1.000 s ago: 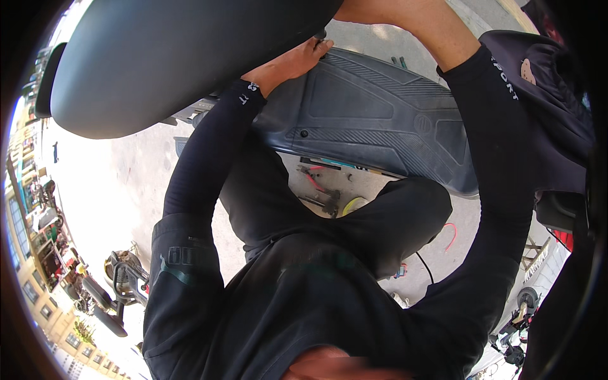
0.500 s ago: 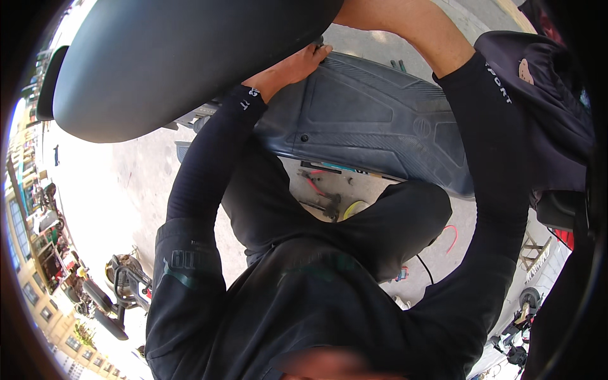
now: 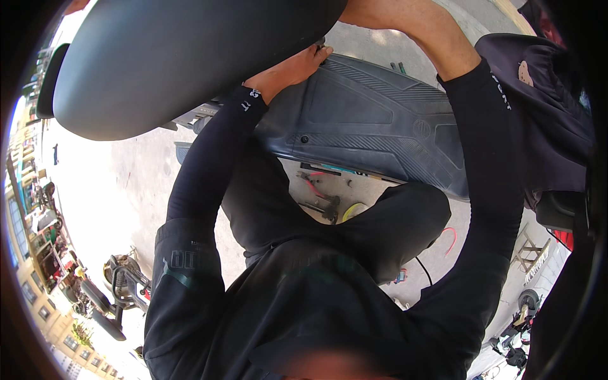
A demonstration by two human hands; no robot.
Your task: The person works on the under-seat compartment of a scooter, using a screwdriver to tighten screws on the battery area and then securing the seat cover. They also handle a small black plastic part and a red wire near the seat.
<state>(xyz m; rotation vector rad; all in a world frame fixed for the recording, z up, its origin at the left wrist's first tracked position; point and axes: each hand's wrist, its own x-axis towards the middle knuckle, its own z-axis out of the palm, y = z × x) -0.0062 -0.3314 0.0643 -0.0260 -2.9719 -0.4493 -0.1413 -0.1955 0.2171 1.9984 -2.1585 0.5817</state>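
A long black scooter seat [image 3: 190, 63] fills the upper left, over a dark grey ribbed floorboard [image 3: 361, 114]. My left hand [image 3: 294, 73] reaches in under the seat's right edge, beside the floorboard's end. Its thumb lies bent against a small dark part there, and the other fingers are mostly hidden; the hand looks closed. On the far side, my right arm bends round past the seat's tip, and only the back part of my right hand [image 3: 358, 14] shows. The seat and the picture's edge hide its fingers.
On the ground between my legs lie a red-handled tool [image 3: 311, 183] and a yellow ring-shaped thing [image 3: 354, 211]. Dark cloth [image 3: 538, 126] hangs at the right, with a wooden stool [image 3: 531, 252] below. Behind at left stands a motorbike [image 3: 117, 291].
My right forearm has shifted slightly down and the right elbow a little inward. My left hand stays nearly in place. A skin-coloured patch appears at the top left corner.
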